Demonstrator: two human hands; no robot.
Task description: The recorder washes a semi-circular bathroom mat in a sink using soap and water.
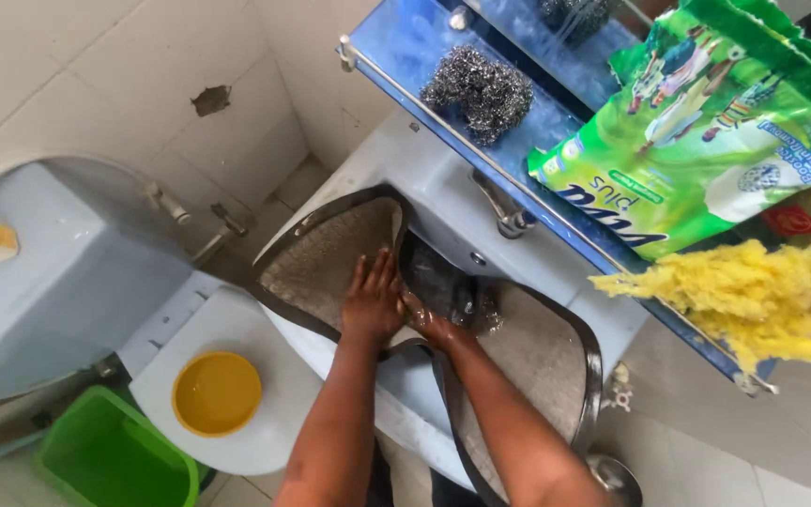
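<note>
A grey-brown woven fabric mat with dark rubber edging lies draped over the pale blue ceramic washbasin, one end folded up against the basin's left rim, the other hanging over its right front edge. Its middle sags wet and dark into the bowl, below the tap.

Wet coarse mat over a glossy sink

The mat looks like rough woven fibre with a smooth dark rubbery rim; the sink is glossy ceramic, the tap shiny metal, the scourer tangled steel wool, the shelf smooth blue glass.
</note>
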